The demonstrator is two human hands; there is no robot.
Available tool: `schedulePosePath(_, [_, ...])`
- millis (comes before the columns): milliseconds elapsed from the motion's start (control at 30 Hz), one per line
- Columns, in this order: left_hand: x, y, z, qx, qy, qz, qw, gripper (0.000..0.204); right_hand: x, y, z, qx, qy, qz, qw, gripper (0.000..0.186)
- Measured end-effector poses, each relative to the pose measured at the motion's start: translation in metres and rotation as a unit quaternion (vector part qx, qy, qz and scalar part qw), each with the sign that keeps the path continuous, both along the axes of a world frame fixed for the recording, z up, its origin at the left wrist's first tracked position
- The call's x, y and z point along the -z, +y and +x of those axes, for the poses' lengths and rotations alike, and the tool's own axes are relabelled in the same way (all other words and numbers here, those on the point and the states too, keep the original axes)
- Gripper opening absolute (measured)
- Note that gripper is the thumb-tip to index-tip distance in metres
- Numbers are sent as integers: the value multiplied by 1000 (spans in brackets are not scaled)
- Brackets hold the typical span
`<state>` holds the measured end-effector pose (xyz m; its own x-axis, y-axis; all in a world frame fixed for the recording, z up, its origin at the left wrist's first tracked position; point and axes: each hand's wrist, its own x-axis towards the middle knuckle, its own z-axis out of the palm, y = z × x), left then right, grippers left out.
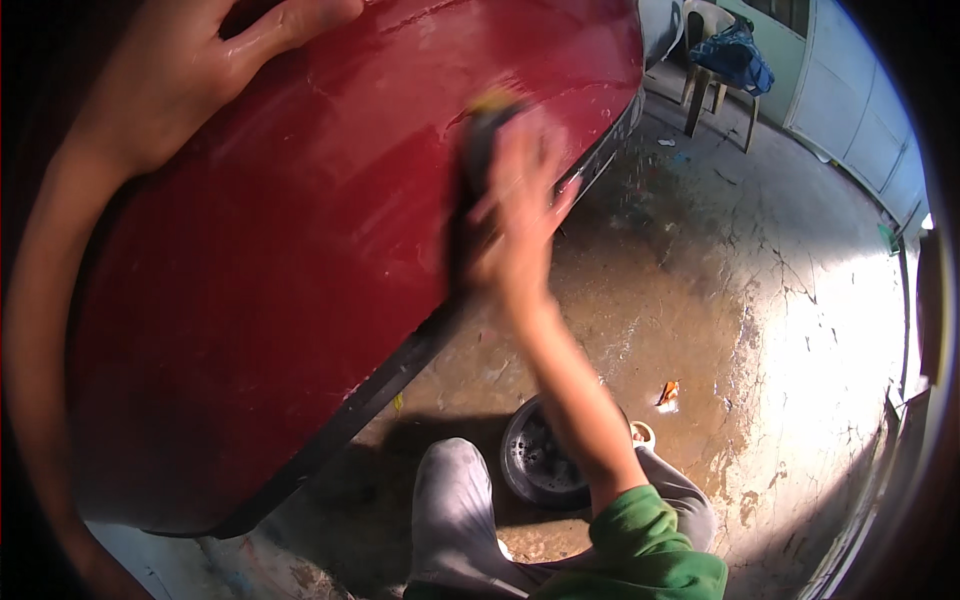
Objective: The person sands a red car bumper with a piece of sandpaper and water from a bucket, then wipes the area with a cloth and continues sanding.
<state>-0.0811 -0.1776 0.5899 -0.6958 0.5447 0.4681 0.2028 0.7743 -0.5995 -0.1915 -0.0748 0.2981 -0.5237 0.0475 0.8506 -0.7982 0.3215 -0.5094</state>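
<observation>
A wet red car body panel point(270, 300) with a dark lower trim fills the left of the view. My left hand point(180, 90) lies against its upper left, open, with thumb and fingers apart. My right hand point(520, 190), blurred by motion, presses a yellow sponge point(492, 102) on the red panel near its right edge; the sponge is mostly hidden under the hand. Below my right forearm, a black basin point(530, 465) of dark, sudsy water stands on the floor between my legs.
The wet, cracked concrete floor point(720, 300) extends to the right. A plastic chair point(750, 115) with a blue bag point(730, 60) stands at the top right beside pale panelled doors point(850, 120). A small orange scrap point(668, 395) and a small cream container point(643, 433) lie near the basin.
</observation>
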Motion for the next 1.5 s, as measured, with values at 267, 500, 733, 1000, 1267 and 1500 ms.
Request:
schedulePosePath(267, [18,36,2,-26,27,-9,999,35,-19,75,-135,96,-167,-57,980,59])
schedulePosePath(500, [4,9,5,-56,7,8,998,35,8,-5,48,13,47,72,996,79])
schedulePosePath(733, [3,14,-2,3,1,16,1000,36,-25,66,-117,108,-191,-50,974,61])
schedulePosePath(1000, [-1,11,-2,14,14,15,1000,35,-28,4,36,-23,79,87,993,85])
schedulePosePath(1267, [7,6,-4,73,-6,11,997,33,-20,-6,-14,74,40,44,995,75])
schedulePosePath(1500, [-1,-4,-24,161,-35,40,986,29,-24,26,-35,78,74,29,994,65])
